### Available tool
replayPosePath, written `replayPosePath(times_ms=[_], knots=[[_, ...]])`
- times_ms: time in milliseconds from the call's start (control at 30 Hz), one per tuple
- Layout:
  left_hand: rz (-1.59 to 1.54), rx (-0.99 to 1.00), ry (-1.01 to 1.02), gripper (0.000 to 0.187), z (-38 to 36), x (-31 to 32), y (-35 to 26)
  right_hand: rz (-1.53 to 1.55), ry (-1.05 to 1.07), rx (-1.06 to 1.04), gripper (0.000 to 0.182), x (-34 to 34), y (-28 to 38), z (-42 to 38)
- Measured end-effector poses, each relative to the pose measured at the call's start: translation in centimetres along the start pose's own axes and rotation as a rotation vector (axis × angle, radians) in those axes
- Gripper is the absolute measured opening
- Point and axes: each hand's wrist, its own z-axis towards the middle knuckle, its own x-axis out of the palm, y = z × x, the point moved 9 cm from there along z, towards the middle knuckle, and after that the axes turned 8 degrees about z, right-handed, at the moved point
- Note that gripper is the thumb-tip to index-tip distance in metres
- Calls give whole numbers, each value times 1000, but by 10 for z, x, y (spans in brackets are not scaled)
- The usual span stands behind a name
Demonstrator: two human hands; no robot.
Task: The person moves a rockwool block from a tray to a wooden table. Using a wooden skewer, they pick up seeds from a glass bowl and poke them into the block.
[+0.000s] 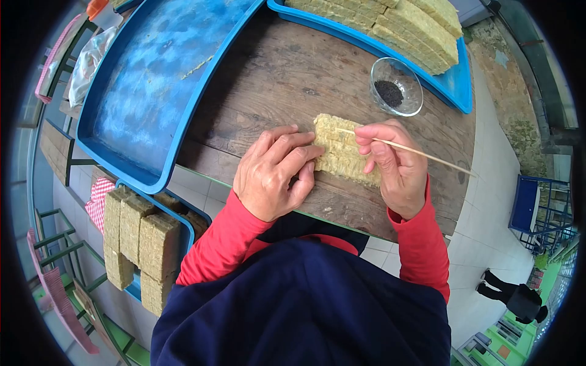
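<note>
A yellowish rockwool slab (345, 152) lies on the wooden table in front of me. My left hand (278, 168) rests palm down at its left side, fingers loosely bent and fingertips against the slab's edge. Between the thumb and fingers of my right hand (397, 161) is a thin wooden skewer (427, 156). Its left tip is over the upper part of the slab, while the long end slants out to the right. Just beyond the right hand stands a clear glass bowl (413, 96) with small black grains (388, 93) at the bottom.
A blue tray (140, 91) overhangs the table's left side. Another blue tray (461, 91) at the back right carries stacked rockwool slabs (415, 36). Below left, more rockwool blocks (160, 244) sit in a blue container. A person (519, 299) is in the far right background.
</note>
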Motion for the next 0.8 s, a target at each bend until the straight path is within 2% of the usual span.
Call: replayPosePath(times_ms=[67,133,333,567,633,800], knots=[[-3,1,3,27,0,0,0,-55,18,-15,16,1,-2,0],[-1,8,9,29,0,0,0,-151,0,-166,15,0,4,1],[-1,12,8,29,0,0,0,70,-66,35,12,2,-7,-5],[-3,17,19,28,0,2,0,92,-102,5,8,-1,-8,-7],[1,18,18,27,0,1,-1,-32,-65,8,7,1,-9,-8],[-15,-20,46,24,0,3,0,-41,-93,0,6,1,-14,-7]])
